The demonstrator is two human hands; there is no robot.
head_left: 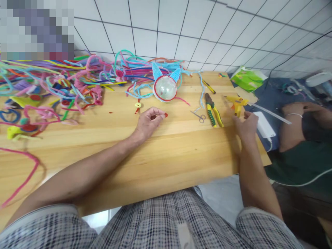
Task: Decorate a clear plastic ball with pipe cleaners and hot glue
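Observation:
My left hand (149,121) is just above the middle of the table, thumb and fingers pinched on a small red piece (166,114). At the table's right side, my right hand (247,126) is closed at the lower handle of a yellow glue gun (236,101), with a pale glue stick (272,113) jutting out behind it. Beyond my left hand sits a clear round dome with a red rim (165,89) and two light-blue fuzzy ears (157,71). A yellow button-like disc on a red strip (138,105) lies left of the dome.
Green-and-yellow pliers (213,111), small scissors (199,117) and a yellow cutter (209,85) lie between my hands. Tangled pipe cleaners (85,77) cover the back left. A white adapter (264,125) and green packet (247,79) are at the right, near another person's arm (292,126).

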